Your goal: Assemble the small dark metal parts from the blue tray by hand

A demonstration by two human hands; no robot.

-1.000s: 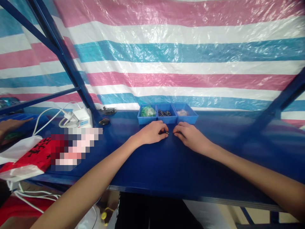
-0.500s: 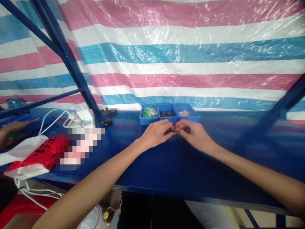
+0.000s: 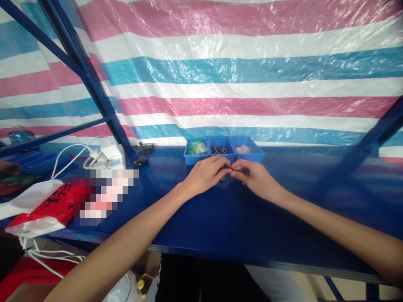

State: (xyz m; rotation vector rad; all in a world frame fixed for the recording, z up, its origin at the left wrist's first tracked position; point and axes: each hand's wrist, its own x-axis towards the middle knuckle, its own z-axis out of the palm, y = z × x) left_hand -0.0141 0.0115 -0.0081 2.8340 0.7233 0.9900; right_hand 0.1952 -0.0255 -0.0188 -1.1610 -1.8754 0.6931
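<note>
My left hand (image 3: 206, 174) and my right hand (image 3: 253, 176) meet fingertip to fingertip on the blue table (image 3: 220, 218), just in front of three small blue bins. Both hands are pinched closed around a tiny dark part (image 3: 227, 171) held between them; it is too small to name. The left bin (image 3: 195, 151) holds green pieces, the middle bin (image 3: 220, 151) holds small black parts, and the right bin (image 3: 247, 150) holds pale pieces.
A white charger with cables (image 3: 103, 156) and a red-and-white plastic bag (image 3: 40, 205) lie at the left. A small black object (image 3: 140, 161) sits near the blue frame post (image 3: 94, 88). A striped tarp (image 3: 239, 71) hangs behind.
My hands, apart a second ago, have come together and lifted slightly toward the bins. The other person's hand at the far left has drawn back out of view.
</note>
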